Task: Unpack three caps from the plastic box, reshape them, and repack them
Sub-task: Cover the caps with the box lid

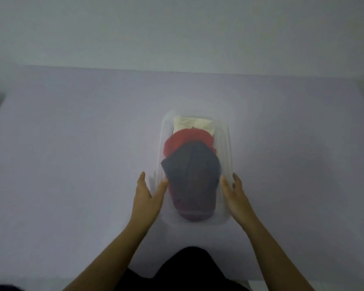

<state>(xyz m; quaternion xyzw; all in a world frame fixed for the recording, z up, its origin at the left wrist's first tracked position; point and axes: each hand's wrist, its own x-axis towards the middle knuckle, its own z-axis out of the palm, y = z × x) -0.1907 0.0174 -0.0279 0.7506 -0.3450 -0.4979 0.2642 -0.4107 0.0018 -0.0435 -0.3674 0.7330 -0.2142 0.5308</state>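
Observation:
A clear plastic box [227, 143] stands in the middle of the pale table, long axis pointing away from me. Three caps lie stacked in it: a dark blue cap [191, 175] nearest me on top, a red cap [185, 138] behind it, and a cream cap [193, 122] at the far end. My left hand [148, 193] is at the box's left wall, fingers spread, thumb near the blue cap's edge. My right hand [234, 193] is at the right wall, fingers apart. Neither hand holds anything. The view is hazy.
The pale lilac table [72, 154] spreads wide on both sides of the box. A plain wall rises behind its far edge. My dark clothing [189, 269] shows at the near edge.

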